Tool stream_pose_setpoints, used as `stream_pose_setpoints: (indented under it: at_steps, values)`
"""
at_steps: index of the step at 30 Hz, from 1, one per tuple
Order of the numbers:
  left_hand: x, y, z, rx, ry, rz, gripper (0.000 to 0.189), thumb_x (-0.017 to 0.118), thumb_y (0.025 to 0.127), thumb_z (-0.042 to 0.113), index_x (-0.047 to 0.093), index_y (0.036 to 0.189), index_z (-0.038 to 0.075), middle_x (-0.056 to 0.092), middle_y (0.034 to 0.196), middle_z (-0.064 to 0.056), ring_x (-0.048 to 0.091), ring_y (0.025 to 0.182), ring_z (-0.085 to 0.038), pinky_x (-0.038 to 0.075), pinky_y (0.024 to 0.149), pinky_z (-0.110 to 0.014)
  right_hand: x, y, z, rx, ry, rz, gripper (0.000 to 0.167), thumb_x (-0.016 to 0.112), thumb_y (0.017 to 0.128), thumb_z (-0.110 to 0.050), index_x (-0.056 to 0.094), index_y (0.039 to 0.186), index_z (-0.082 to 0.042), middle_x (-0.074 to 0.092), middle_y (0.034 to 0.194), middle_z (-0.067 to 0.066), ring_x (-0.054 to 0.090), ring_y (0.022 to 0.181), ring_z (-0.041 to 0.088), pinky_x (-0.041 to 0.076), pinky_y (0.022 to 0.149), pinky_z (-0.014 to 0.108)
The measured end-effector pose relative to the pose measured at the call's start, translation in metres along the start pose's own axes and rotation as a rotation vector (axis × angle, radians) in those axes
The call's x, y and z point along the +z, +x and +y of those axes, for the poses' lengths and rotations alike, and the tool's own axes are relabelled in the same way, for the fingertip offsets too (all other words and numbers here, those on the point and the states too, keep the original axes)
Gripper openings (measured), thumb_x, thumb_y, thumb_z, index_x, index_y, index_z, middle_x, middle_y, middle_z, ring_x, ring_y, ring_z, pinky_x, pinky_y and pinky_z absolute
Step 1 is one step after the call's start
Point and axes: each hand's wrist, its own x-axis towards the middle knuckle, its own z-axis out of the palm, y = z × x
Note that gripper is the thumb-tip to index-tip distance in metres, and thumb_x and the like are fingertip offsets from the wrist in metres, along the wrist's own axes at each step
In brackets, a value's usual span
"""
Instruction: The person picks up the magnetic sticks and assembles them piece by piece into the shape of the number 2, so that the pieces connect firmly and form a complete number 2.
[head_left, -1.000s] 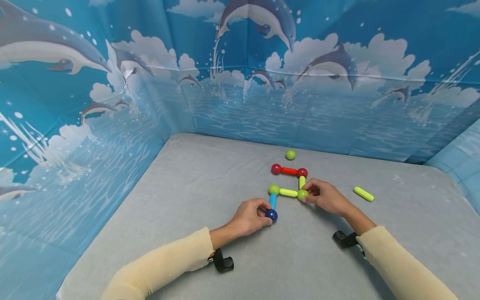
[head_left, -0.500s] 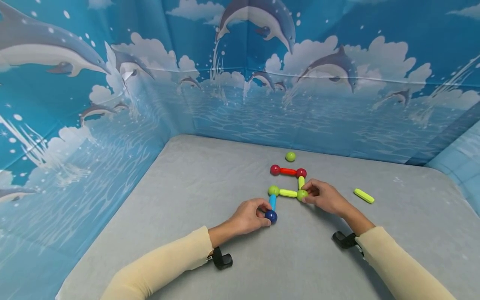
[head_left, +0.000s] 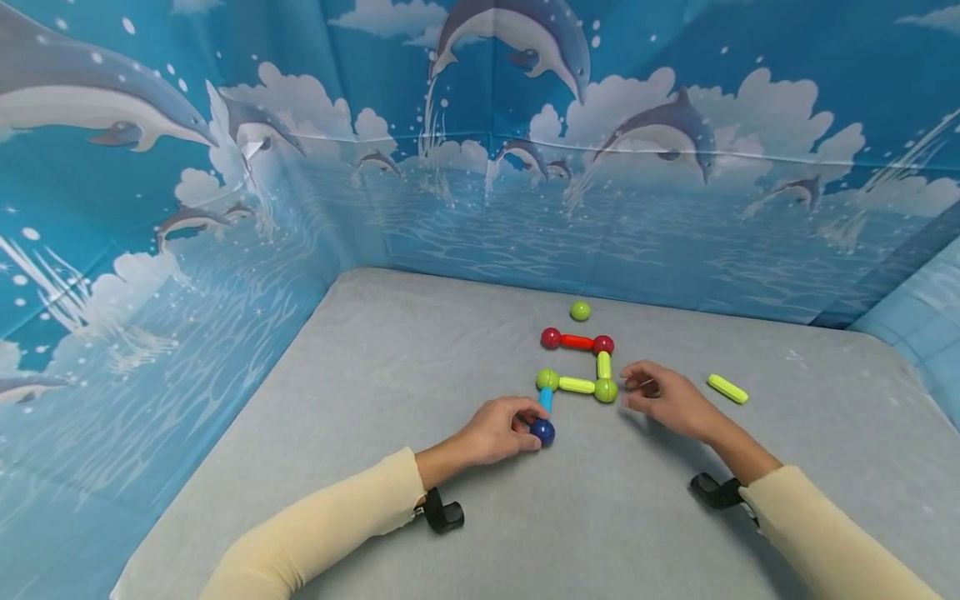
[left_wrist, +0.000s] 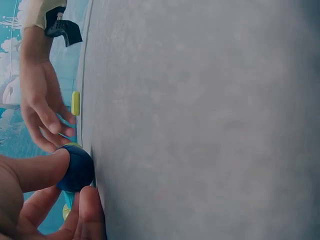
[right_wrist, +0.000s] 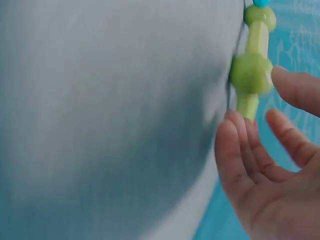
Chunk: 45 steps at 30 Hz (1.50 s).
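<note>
My left hand (head_left: 498, 432) pinches a dark blue ball (head_left: 542, 431) between thumb and fingers; the left wrist view shows the thumb laid over the blue ball (left_wrist: 79, 169). From that ball a light blue rod (head_left: 546, 402) leads up to a green ball (head_left: 548, 380). A yellow-green rod (head_left: 577, 385) joins it to a second green ball (head_left: 606, 390). Another yellow-green rod (head_left: 604, 365) runs on to a red ball (head_left: 603, 345), and a red rod (head_left: 577, 342) ends at another red ball (head_left: 551, 337). My right hand (head_left: 670, 400), fingers relaxed and apart, hovers just right of the second green ball.
A loose green ball (head_left: 581, 311) lies beyond the red rod. To the right of my right hand rests a loose yellow-green rod (head_left: 727, 388). The grey cloth-covered table (head_left: 420, 333) meets a dolphin-printed curtain (head_left: 487, 208) at the back and left.
My right hand has let go of the second green ball and moved a little to the right. My left hand stays on the blue ball.
</note>
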Motion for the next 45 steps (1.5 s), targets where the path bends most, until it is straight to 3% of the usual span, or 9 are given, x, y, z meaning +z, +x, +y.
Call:
stream_pose_setpoints:
  at_steps: [6, 11, 15, 19, 25, 31, 36, 45]
  values:
    - [-0.002, -0.002, -0.002, -0.051, -0.046, 0.01, 0.03, 0.077, 0.083, 0.003, 0.07, 0.111, 0.013, 0.067, 0.103, -0.005, 0.058, 0.08, -0.008, 0.049, 0.067, -0.018, -0.039, -0.013, 0.022, -0.095, -0.304, 0.2, 0.035, 0.068, 0.09, -0.007, 0.061, 0.123, 0.003, 0.061, 0.118, 0.028, 0.058, 0.107, 0.045, 0.05, 0.084, 0.059]
    - [-0.004, -0.003, -0.001, -0.052, -0.052, 0.01, 0.029, 0.077, 0.083, 0.005, 0.07, 0.111, 0.011, 0.068, 0.104, -0.007, 0.058, 0.082, -0.01, 0.048, 0.068, -0.019, -0.064, -0.015, 0.051, -0.004, -0.447, 0.121, 0.038, 0.067, 0.089, -0.01, 0.059, 0.121, 0.009, 0.061, 0.114, 0.034, 0.056, 0.104, 0.049, 0.046, 0.083, 0.061]
    - [-0.003, -0.002, 0.0, -0.033, -0.037, 0.007, 0.028, 0.077, 0.084, 0.007, 0.07, 0.111, 0.01, 0.068, 0.103, -0.008, 0.057, 0.08, -0.01, 0.047, 0.066, -0.019, -0.069, -0.016, 0.068, 0.073, -0.439, 0.034, 0.035, 0.068, 0.087, -0.009, 0.06, 0.115, 0.011, 0.065, 0.101, 0.03, 0.061, 0.091, 0.041, 0.05, 0.075, 0.053]
    - [0.0, 0.0, 0.001, -0.026, -0.024, 0.005, 0.027, 0.076, 0.085, 0.009, 0.071, 0.111, 0.011, 0.068, 0.103, -0.006, 0.056, 0.078, -0.008, 0.046, 0.066, -0.018, -0.069, -0.017, 0.08, 0.113, -0.402, 0.01, 0.028, 0.068, 0.085, -0.004, 0.062, 0.109, 0.009, 0.067, 0.09, 0.023, 0.063, 0.078, 0.031, 0.051, 0.066, 0.045]
    - [0.003, 0.001, 0.003, -0.041, 0.004, 0.0, 0.028, 0.078, 0.084, 0.011, 0.07, 0.111, 0.014, 0.067, 0.103, -0.003, 0.054, 0.077, -0.007, 0.045, 0.067, -0.019, -0.068, -0.02, 0.085, 0.128, -0.382, 0.028, 0.029, 0.068, 0.087, -0.006, 0.064, 0.113, 0.006, 0.068, 0.097, 0.028, 0.064, 0.082, 0.034, 0.052, 0.067, 0.046]
    - [0.002, 0.001, 0.006, -0.031, 0.044, 0.003, 0.027, 0.078, 0.084, 0.014, 0.066, 0.108, 0.015, 0.066, 0.102, -0.002, 0.053, 0.076, -0.006, 0.044, 0.068, -0.018, -0.066, -0.025, 0.081, 0.103, -0.366, 0.048, 0.031, 0.067, 0.089, -0.006, 0.065, 0.118, 0.003, 0.067, 0.107, 0.033, 0.064, 0.092, 0.044, 0.053, 0.073, 0.052]
    - [0.0, 0.0, 0.008, -0.043, 0.032, 0.002, 0.026, 0.078, 0.085, 0.013, 0.064, 0.106, 0.013, 0.065, 0.102, -0.003, 0.053, 0.075, -0.006, 0.045, 0.067, -0.019, -0.065, -0.032, 0.073, 0.084, -0.315, 0.066, 0.032, 0.065, 0.091, -0.007, 0.064, 0.121, 0.002, 0.065, 0.111, 0.033, 0.065, 0.096, 0.047, 0.056, 0.071, 0.049]
    - [0.001, 0.002, 0.01, -0.046, 0.029, 0.001, 0.024, 0.078, 0.085, 0.013, 0.064, 0.105, 0.014, 0.065, 0.101, -0.002, 0.054, 0.076, -0.007, 0.045, 0.067, -0.019, -0.057, -0.051, 0.043, 0.028, -0.262, 0.115, 0.025, 0.07, 0.09, -0.01, 0.068, 0.113, -0.003, 0.07, 0.109, 0.022, 0.068, 0.095, 0.037, 0.056, 0.068, 0.039]
